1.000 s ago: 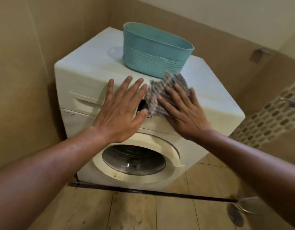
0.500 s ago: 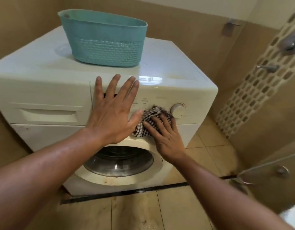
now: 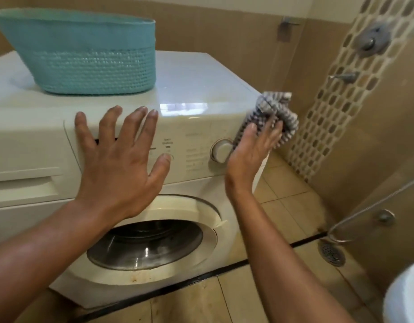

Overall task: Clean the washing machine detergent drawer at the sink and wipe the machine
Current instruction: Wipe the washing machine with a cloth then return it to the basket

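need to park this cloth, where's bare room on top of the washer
Bare: washer top right of the basket, out to its right edge, and the strip before the basket. Crowded: basket fills the left; right hand holds the cloth at the front right corner.

The washing machine [image 3: 201, 89] casing was smooth, glossy white, and its top reflected light just beyond the left hand [image 3: 122, 164]. The basket [image 3: 89, 59] further beyond was matt teal plastic with a woven-look texture. The cloth [image 3: 271, 110] at the fingertips of the right hand [image 3: 250, 155] was soft checked fabric. The dial [image 3: 221, 150] beside that hand was glossy plastic.
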### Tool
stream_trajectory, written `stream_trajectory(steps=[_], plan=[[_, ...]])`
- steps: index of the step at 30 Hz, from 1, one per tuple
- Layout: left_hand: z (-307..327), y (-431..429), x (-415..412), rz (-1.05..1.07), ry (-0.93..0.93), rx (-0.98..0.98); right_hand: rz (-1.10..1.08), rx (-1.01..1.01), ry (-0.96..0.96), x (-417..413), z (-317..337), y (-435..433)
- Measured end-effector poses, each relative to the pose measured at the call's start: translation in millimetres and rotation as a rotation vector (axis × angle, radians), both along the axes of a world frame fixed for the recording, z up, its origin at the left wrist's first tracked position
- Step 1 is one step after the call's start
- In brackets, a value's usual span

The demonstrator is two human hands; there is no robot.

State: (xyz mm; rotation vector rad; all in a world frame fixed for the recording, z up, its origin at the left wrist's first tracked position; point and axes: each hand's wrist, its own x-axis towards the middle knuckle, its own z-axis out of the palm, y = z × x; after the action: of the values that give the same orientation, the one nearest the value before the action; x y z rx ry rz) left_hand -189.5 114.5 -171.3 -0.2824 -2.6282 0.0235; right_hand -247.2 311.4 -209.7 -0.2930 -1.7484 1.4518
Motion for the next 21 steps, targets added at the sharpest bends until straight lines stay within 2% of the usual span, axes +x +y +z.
stream_trajectory(steps=[4, 8, 12, 13, 15, 18, 21], plan=[[10.1, 5.8, 1.9, 0.014, 0.001, 0.063, -0.091, 0.567, -0.102, -2.1, 18.2, -12.6], [21.6, 8.4, 4.5, 0.016, -0.029, 0.037, 0.024, 1.193, 0.024, 18.2, 7.5, -13.7], [22.8, 10.3, 9.2, 0.018, -0.157, -0.032, 0.18, 1.478, 0.117, 11.5, 23.8, 17.5], [23.0, 10.1, 10.7, 0.011, -0.177, -0.042, 0.214, 1.497, 0.118, 9.5, 30.2, 27.9], [25.7, 7.6, 10.7, -0.008, -0.197, -0.035, 0.238, 1.372, 0.073, 4.0, 48.0, 47.0], [24.8, -0.1, 11.2, -0.041, -0.216, 0.001, 0.163, 1.193, -0.169, 9.6, 55.7, 44.8], [19.4, -12.7, 15.8, -0.091, -0.15, 0.076, 0.206, 1.254, -0.253, 22.9, 55.8, -5.3]])
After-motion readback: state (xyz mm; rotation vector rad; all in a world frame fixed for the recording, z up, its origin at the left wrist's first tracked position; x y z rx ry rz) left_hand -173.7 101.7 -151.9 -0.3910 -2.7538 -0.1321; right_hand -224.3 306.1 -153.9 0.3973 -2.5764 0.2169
